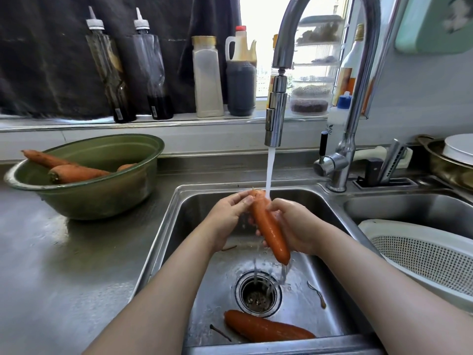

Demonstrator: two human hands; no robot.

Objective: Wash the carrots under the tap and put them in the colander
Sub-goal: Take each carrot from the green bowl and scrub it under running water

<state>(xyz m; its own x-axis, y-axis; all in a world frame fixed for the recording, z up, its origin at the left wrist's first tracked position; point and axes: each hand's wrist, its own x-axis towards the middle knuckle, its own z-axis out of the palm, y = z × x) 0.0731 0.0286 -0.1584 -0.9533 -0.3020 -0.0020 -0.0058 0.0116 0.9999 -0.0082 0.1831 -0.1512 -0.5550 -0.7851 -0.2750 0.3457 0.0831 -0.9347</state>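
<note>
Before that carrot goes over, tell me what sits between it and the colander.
Nothing visible blocks it. The carrot, held by the left hand and right hand, only has to cross the low ridge between basins to the colander at right.

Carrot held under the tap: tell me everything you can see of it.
The held carrot is thick, orange, smooth and glossy wet, with a stubby crown and a blunt tip. It hangs tilted over the sink, crown up toward the tap, tip down toward the drain. The left hand grips its crown end; the right hand curls round its middle from the other side. The water stream strikes it near the crown and runs off the tip. Nothing else touches it.
</note>
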